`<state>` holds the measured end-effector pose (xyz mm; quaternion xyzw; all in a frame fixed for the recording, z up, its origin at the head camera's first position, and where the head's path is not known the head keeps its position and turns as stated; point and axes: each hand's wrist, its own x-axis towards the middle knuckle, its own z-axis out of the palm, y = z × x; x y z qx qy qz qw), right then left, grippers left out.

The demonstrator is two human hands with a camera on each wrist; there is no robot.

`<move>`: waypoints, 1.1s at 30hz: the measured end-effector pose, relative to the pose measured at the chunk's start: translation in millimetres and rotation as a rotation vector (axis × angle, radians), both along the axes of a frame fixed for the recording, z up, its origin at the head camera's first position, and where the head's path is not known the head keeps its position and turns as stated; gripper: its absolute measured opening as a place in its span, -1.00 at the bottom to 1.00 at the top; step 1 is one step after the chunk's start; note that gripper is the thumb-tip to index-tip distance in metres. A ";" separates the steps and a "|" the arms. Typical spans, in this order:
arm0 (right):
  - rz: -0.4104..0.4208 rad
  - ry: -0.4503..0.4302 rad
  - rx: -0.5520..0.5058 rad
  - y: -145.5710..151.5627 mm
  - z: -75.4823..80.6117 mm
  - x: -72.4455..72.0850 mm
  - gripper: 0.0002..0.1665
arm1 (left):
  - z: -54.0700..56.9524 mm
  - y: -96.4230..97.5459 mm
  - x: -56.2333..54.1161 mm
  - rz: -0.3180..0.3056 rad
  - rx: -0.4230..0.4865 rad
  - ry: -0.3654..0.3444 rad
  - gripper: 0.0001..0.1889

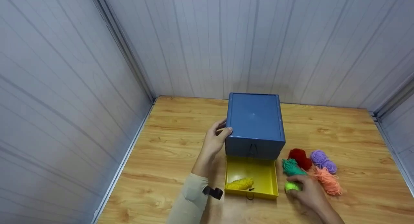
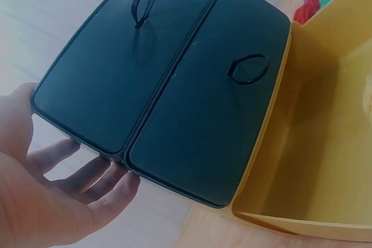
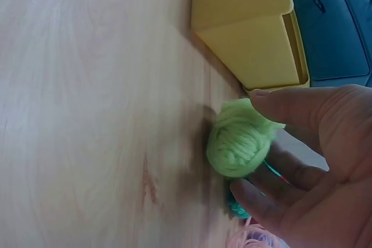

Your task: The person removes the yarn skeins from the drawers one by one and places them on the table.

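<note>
My left hand (image 1: 217, 140) rests against the left side of a blue drawer cabinet (image 1: 255, 117), thumb at its top edge. Two dark fronts with black loop pulls show in the left wrist view. Below them a yellow drawer (image 1: 266, 178) is pulled out, with a yellow yarn skein (image 1: 240, 184) lying near its front. To the right of that drawer, my right hand (image 1: 309, 191) pinches a lime-green yarn ball (image 3: 238, 143) between thumb and fingers, low over the table.
Beyond the right hand lie several skeins: green (image 1: 292, 167), red (image 1: 300, 158), purple (image 1: 323, 161) and peach (image 1: 328, 181). A panelled wall (image 1: 200, 49) stands right behind the wood-grain table (image 1: 174, 130), with further walls at both sides.
</note>
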<state>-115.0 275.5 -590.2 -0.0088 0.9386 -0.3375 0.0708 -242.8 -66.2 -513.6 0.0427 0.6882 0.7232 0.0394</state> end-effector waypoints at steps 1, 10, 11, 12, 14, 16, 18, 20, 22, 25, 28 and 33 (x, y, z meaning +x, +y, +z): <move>0.000 0.000 -0.002 -0.2 1.7 -0.4 -0.60 | 0.2 -0.1 -0.1 0.000 0.002 0.000 -0.43; -0.038 -0.037 -0.079 -9.4 20.4 -4.7 -0.53 | -2.2 0.8 -1.8 0.009 0.001 0.012 -0.45; -0.044 -0.037 -0.090 -11.4 22.7 -5.1 -0.52 | -2.5 0.9 -1.9 0.010 -0.001 0.012 -0.45; -0.045 -0.035 -0.101 -13.4 25.0 -5.6 -0.50 | -2.7 0.9 -1.9 0.011 -0.003 0.011 -0.45; -0.045 -0.026 -0.117 -18.2 29.7 -6.8 -0.48 | -2.5 0.9 -1.7 0.013 -0.005 0.011 -0.45; -0.040 -0.008 -0.141 -23.6 33.9 -8.4 -0.49 | -1.8 0.7 -1.3 0.017 -0.008 0.014 -0.45; -0.033 0.016 -0.150 -29.1 36.9 -9.8 -0.52 | -1.3 0.5 -1.1 0.019 -0.008 0.020 -0.46; -0.023 0.041 -0.159 -34.5 38.8 -11.0 -0.55 | -0.8 0.3 -0.8 0.020 -0.008 0.027 -0.46; -0.014 0.054 -0.164 -39.4 39.7 -11.6 -0.58 | -0.8 0.0 -0.3 0.020 -0.011 0.031 -0.46; 0.005 0.056 -0.181 -46.1 38.5 -12.5 -0.60 | -1.0 -0.3 0.2 0.012 -0.006 0.022 -0.45; 0.038 0.046 -0.217 -52.6 34.8 -13.9 -0.60 | -1.1 -0.5 0.5 0.003 0.006 0.004 -0.45; 0.111 0.003 -0.269 -62.6 26.8 -17.2 -0.59 | 0.0 -0.5 0.2 0.001 0.003 0.004 -0.43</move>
